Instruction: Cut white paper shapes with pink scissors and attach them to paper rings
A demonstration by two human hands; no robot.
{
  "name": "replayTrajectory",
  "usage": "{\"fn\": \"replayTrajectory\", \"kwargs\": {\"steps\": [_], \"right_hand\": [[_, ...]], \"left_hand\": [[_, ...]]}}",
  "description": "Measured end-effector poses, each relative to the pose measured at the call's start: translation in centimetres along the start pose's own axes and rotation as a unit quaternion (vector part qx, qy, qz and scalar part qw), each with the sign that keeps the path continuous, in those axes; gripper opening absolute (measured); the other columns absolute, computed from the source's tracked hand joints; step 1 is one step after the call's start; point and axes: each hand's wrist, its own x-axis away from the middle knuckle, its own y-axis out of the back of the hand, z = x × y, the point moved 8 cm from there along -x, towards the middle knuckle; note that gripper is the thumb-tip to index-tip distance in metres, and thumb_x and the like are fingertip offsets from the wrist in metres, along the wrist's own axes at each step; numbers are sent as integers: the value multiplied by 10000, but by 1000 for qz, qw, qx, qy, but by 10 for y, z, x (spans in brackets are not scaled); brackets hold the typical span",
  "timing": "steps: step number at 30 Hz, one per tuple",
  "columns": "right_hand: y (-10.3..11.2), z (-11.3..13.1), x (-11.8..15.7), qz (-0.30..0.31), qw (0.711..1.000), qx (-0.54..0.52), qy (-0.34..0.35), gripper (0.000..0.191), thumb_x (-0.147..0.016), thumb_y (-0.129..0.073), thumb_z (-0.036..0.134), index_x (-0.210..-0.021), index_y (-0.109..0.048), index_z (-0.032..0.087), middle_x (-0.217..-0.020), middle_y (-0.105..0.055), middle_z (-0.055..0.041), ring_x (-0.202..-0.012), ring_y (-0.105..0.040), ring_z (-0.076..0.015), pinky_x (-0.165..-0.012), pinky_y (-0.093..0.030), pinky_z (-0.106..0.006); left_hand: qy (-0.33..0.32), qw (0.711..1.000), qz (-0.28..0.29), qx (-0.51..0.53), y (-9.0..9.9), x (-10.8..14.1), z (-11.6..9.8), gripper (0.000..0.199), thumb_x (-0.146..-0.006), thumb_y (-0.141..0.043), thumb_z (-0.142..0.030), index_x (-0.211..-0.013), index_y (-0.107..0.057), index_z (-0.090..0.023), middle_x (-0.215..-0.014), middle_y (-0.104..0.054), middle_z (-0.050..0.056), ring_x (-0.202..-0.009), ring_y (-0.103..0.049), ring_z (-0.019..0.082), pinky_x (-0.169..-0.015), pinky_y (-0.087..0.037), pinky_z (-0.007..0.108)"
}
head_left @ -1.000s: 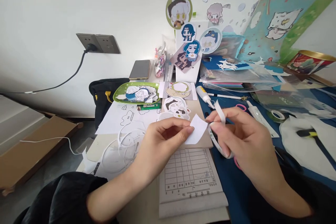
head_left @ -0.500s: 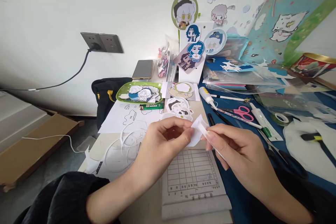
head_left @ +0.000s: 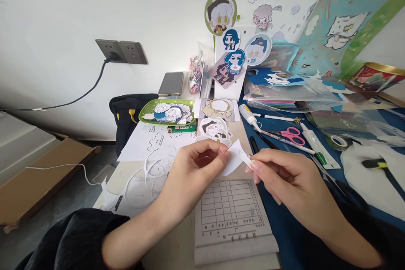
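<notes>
Between thumb and forefinger, my left hand pinches a small piece of white paper by its left side. My right hand has its thumb and fingers closed on the end of a narrow white strip, which reaches across to the paper's right edge. Whether the strip is part of that paper I cannot tell. Both hands are held above a printed form pad with a grid on its top sheet. Just behind the paper lie cut-out paper figures.
A green tray holds several paper cut-outs. Curled paper offcuts lie at left. On the blue mat are pink-handled scissors, a glue bottle, a white tube and a tape roll. A phone rests near the wall.
The white strip has shifted slightly in my right hand and its lower end no longer shows below the thumb. The paper is turned a little; my left hand has barely moved.
</notes>
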Motion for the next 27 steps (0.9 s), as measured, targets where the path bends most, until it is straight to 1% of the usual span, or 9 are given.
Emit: {"fn": "replayTrajectory", "kwargs": {"steps": [2, 5, 9, 10, 12, 14, 16, 21, 27], "right_hand": [[2, -3, -1, 19, 1000, 11, -3, 277, -893, -494, 293, -639, -555, 200, -512, -419, 53, -406, -368, -77, -398, -287, -221], [7, -5, -2, 53, 998, 29, 6, 285, -903, -483, 313, -658, -568, 194, -553, -462, 30, -467, -396, -94, -433, -303, -230], [12, -5, -4, 83, 995, 56, 27, 271, -900, -494, 295, -660, -569, 194, -579, -496, 20, -519, -408, -106, -470, -311, -237], [12, -4, -4, 91, 993, 62, 37, 267, -899, -500, 291, -659, -567, 195, -571, -494, 25, -511, -399, -102, -465, -305, -235], [10, -2, -3, 104, 990, 72, 56, 250, -898, -505, 284, -674, -575, 200, -561, -495, 35, -496, -392, -95, -456, -295, -231], [6, -2, -3, 113, 988, 85, 64, 230, -898, -506, 279, -696, -586, 204, -563, -499, 38, -493, -395, -95, -452, -290, -232], [3, -3, -2, 115, 986, 105, 60, 213, -900, -498, 271, -722, -594, 206, -586, -512, 33, -509, -403, -99, -461, -290, -236], [-1, -2, -3, 110, 985, 124, 39, 210, -910, -482, 249, -726, -574, 203, -610, -508, 31, -528, -405, -103, -488, -295, -241], [0, -5, -6, 104, 988, 109, 20, 221, -921, -465, 244, -741, -586, 203, -626, -527, 35, -548, -427, -104, -506, -298, -243]], "left_hand": [[6, 1000, 6, -9, 1, -2, 1, 124, -792, -635, -278, -752, -652, -162, -712, -632, 5, -651, -554, 123, -596, -430, 216], [13, 999, 27, -16, 0, -5, 5, 114, -785, -640, -277, -794, -653, -164, -733, -646, 12, -668, -574, 133, -595, -435, 219], [-1, 999, 41, -31, -1, -7, 5, 115, -777, -643, -234, -861, -687, -169, -878, -688, 38, -765, -604, 150, -670, -462, 236], [-2, 998, 38, -41, 0, -7, 6, 135, -773, -644, -227, -886, -696, -175, -876, -688, 37, -757, -603, 150, -669, -462, 242], [2, 997, 24, -67, 2, -7, 6, 172, -759, -654, -217, -919, -710, -187, -753, -659, 10, -659, -572, 130, -623, -448, 242], [4, 997, 12, -78, 3, -6, 4, 183, -740, -668, -204, -915, -718, -193, -615, -581, -30, -560, -512, 102, -579, -427, 231], [7, 998, 9, -61, 2, -6, 3, 196, -729, -676, -190, -922, -715, -191, -570, -546, -50, -531, -494, 88, -568, -425, 218], [29, 999, 23, -2, -3, -3, 4, 198, -741, -676, -179, -938, -698, -183, -648, -649, -27, -617, -587, 98, -581, -446, 186], [39, 997, 55, 41, -8, -1, 7, 131, -779, -664, -194, -899, -717, -187, -673, -685, -25, -600, -594, 79, -551, -440, 155]]}}
